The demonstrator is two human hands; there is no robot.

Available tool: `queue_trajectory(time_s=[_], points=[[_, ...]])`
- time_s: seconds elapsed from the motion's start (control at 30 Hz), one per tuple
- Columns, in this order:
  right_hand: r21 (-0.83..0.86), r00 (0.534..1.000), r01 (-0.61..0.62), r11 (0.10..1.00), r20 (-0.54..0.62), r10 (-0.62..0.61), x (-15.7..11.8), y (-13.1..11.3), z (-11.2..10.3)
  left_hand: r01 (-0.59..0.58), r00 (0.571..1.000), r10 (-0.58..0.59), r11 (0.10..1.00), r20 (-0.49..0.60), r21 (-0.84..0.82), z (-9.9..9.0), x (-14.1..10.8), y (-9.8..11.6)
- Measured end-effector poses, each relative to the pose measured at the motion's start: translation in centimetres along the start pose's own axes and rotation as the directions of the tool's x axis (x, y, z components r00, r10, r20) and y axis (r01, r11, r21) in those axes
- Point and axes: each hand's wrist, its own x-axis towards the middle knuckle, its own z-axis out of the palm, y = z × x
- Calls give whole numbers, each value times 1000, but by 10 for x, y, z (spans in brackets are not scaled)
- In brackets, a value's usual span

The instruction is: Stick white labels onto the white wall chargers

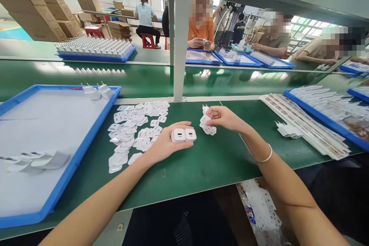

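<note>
My left hand (161,144) grips two white USB chargers (183,135) side by side, their port faces turned towards me. To the right, my right hand (223,117) has its fingers closed on a white charger (205,120) in a small cluster; a plug pin shows at the top, and the fingers cover part of it. Left of my left hand, many loose white face plates (123,134) with port slots lie spread on the green bench (184,177).
A blue-rimmed tray (72,165) at left holds several chargers (43,161). At right are a few chargers (288,130), stacked white strips (305,127) and another filled tray (325,113). A metal post (183,38) rises ahead. Co-workers (201,27) sit across the green belt (144,80).
</note>
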Motion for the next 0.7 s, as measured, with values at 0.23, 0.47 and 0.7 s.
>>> queue_trajectory(time_s=[0.23,0.47,0.7], points=[[293,975,210,933,-132,-179,-5,-36,48,-204,976,209,976,-60,82,11,-8,-1],[249,797,408,878,-567,-209,-27,-27,58,-427,841,501,846,-204,319,13,-12,3],[623,1000,-7,783,17,-4,-35,-31,59,-499,778,606,756,-167,422,15,-13,5]])
